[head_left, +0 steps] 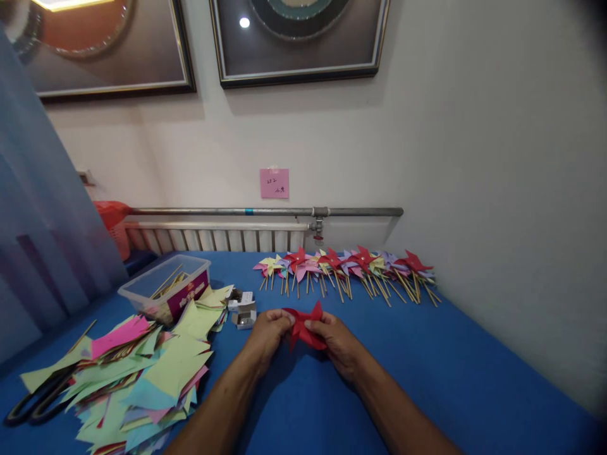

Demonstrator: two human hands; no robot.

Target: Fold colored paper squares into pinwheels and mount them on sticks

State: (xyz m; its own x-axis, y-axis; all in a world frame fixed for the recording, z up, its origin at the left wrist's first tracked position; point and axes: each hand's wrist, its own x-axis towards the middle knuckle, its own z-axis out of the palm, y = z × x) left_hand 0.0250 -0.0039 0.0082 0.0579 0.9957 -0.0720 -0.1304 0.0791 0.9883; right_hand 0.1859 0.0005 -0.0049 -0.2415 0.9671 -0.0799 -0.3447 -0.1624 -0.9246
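Note:
A red paper pinwheel (307, 328) is held between both hands above the blue table cover (294, 404). My left hand (269, 335) pinches its left side between thumb and fingers. On the other side, my right hand (337, 341) grips it, the thumb lying near the middle. Several blades stick out, one pointing up. No stick shows on this pinwheel; its underside is hidden. Just left of my left hand sit small open boxes (243, 315), their contents too small to make out. Beyond the hands lie several finished pinwheels (363, 259) on wooden sticks, in red, pink, yellow and purple.
Cut paper sheets (165, 373) in several colours pile up at the left, with black-handled scissors (45, 395) beside them. Behind stands a clear plastic tub (142, 292) holding sticks. A radiator (227, 239) and a pipe (208, 212) run along the wall; a blue curtain (42, 208) hangs left.

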